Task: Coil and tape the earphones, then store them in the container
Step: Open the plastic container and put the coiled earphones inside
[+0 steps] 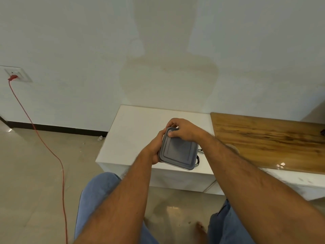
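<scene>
A square container with a grey lid (pixel 178 151) is held above the front edge of the white table (pixel 133 131). My left hand (pixel 155 147) grips its left side. My right hand (pixel 181 129) curls over the far corner of the lid, thumb on top and fingers round the edge. A bit of black earphone cable (pixel 198 158) shows on the table just right of the container; most of it is hidden behind the container.
A wooden board (pixel 267 140) lies on the table to the right. A red cable (pixel 44 143) runs from a wall socket (pixel 16 74) down across the floor at left. My knees in blue jeans (pixel 98 196) are below the table edge.
</scene>
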`<state>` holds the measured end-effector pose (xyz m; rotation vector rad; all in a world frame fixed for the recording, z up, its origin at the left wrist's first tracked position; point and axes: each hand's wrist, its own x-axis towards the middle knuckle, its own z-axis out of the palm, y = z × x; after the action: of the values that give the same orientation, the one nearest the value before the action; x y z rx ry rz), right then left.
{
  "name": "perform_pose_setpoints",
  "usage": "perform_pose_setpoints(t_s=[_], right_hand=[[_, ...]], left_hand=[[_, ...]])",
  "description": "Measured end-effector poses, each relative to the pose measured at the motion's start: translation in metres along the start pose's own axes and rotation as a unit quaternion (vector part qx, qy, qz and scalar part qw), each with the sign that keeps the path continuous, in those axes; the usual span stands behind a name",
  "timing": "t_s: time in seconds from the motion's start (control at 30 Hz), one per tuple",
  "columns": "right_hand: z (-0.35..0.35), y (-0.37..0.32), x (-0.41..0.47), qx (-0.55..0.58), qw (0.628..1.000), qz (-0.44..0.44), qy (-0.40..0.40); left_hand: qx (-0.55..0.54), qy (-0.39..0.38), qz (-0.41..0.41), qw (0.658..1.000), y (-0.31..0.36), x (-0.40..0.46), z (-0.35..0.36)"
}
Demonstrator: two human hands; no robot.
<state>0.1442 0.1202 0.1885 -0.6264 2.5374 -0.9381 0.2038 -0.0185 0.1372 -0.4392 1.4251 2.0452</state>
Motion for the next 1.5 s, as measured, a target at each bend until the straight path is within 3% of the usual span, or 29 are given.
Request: perform_pose_setpoints(t_s=[0.5, 0.77, 0.87, 1.07, 1.3, 1.5], right_hand=[[0.014, 0.024, 0.02, 0.071, 0.996, 0.017, 0.057], [0.006, 0.029, 0.017, 0.045, 0.999, 0.027, 0.013], [0.002, 0.031, 0.014, -0.004, 0.999, 0.047, 0.025], [-0.003, 0.036, 0.004, -0.197, 0.967, 0.053, 0.151], [-0.019, 0.041, 0.003, -0.212, 0.963, 0.069, 0.153], [-0.027, 0.043, 0.002, -0.207, 0.964, 0.1, 0.132]], left_hand=[[-0.005, 0.082, -0.038, 0.996, 0.001, 0.034, -0.005], [0.064, 0.122, 0.011, 0.99, 0.002, 0.034, 0.001], [0.086, 0.111, 0.007, 0.99, 0.004, 0.036, 0.012], [0.062, 0.098, 0.039, 0.992, 0.007, 0.049, 0.051], [-0.018, 0.033, 0.035, 0.999, 0.01, 0.052, 0.074], [-0.021, 0.051, 0.048, 0.997, 0.008, 0.057, 0.08]])
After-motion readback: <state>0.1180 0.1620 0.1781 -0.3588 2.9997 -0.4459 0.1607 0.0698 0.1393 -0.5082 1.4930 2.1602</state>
